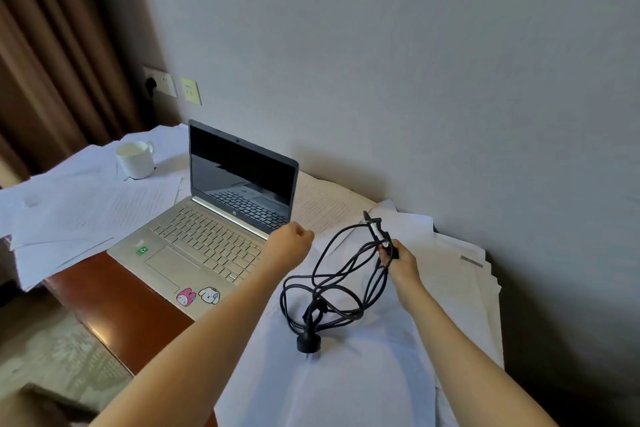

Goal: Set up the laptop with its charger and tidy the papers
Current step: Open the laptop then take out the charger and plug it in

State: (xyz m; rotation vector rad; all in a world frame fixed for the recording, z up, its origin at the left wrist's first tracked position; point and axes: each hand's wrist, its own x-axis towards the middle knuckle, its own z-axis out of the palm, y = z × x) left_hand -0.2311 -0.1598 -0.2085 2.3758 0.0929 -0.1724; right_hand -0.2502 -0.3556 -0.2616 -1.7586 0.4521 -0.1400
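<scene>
I am looking down at one laptop (207, 246), one charger (332, 291), one white mug (136, 159) and two wall plates (161, 80), one white and one yellowish. The papers (86, 204) are lying in too many overlapping sheets for me to count; they are spreading in one loose fan to the left of the laptop and one thicker pile to its right.

My right hand (401, 267) is gripping the charger, with fingers and thumb curling round a bunch of its loops and holding them up above the right-hand pile. My left hand (291, 243) is hovering over the right end of the laptop's hinge with its fingers curling into a fist, and I am seeing nothing in it.

The charger is showing as a thin black cord in several tangled loops. A white band is wrapping the strands just above my grip, and a small black connector is sticking out past it. Its round plug (308, 343) is resting on the paper in front of me while the loops are hanging down to it.

The laptop is sitting open on the reddish-brown desk (114, 291), pale gold, with its screen showing dark. It is carrying two cartoon stickers (197, 295) on the palm rest and one green one. The mug is standing on the left-hand sheets.
</scene>
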